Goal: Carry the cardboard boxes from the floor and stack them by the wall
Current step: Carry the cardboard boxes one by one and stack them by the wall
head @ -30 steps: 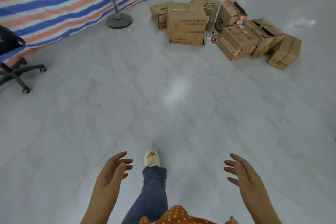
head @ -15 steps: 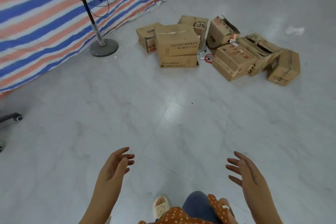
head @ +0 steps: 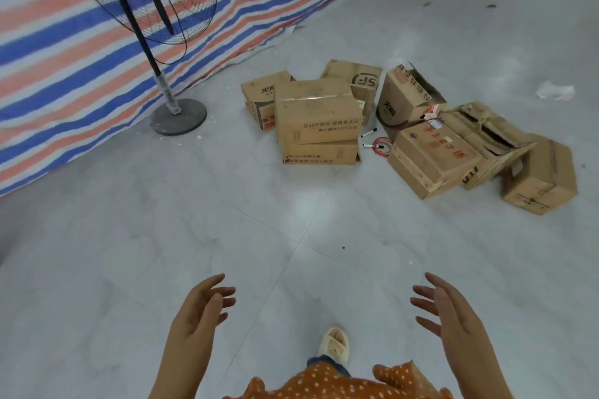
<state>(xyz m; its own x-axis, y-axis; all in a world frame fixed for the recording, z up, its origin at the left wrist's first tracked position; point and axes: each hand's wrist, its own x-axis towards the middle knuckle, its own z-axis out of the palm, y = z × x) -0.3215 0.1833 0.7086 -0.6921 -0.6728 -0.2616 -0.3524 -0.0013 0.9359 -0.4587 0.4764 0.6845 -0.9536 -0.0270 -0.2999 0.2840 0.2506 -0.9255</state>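
While both the left hand (head: 197, 311) and right hand (head: 449, 314) hang empty with fingers relaxed, the loose markers (head: 369, 133) and red cord (head: 382, 146) beside the boxes (head: 319, 116) could trip her, or the leaning boxes topple.

Empty hands (head: 199, 309) before perhaps eight boxes (head: 319, 115)

Single head-worn wide-angle view, tilted forward and down. Tiled floor (head: 162, 269) fills the frame; cardboard boxes (head: 319, 116) lie well ahead, striped tarp (head: 64, 42) upper left.
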